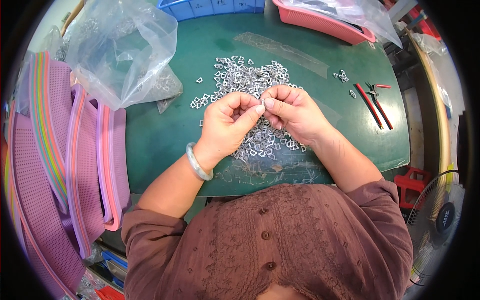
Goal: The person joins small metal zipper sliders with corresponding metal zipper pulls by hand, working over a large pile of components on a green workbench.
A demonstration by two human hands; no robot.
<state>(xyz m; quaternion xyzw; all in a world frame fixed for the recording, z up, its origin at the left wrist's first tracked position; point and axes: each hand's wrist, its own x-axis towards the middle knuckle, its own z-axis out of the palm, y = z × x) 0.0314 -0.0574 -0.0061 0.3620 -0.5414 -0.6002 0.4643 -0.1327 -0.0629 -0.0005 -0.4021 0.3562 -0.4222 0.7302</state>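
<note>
Both my hands meet above a heap of small silver metal clips (pixel 255 75) spread over the green tabletop (pixel 170 145). My left hand (pixel 227 120), with a pale bangle (pixel 199 161) at its wrist, pinches one small metal clip (pixel 262 102) between thumb and forefinger. From the other side, my right hand (pixel 295 112) grips the same clip with thumb and fingertips. Most of that piece is hidden by the fingers. More clips lie under and in front of both hands.
At the left stand stacked purple baskets (pixel 90 170) and a clear plastic bag (pixel 125 50). A blue bin (pixel 212 9) and a pink basket (pixel 325 22) sit at the back. Red-handled pliers (pixel 375 95), a pen-like red and black stick (pixel 368 105) and a few loose clips (pixel 342 76) lie right; a fan (pixel 435 220) stands below.
</note>
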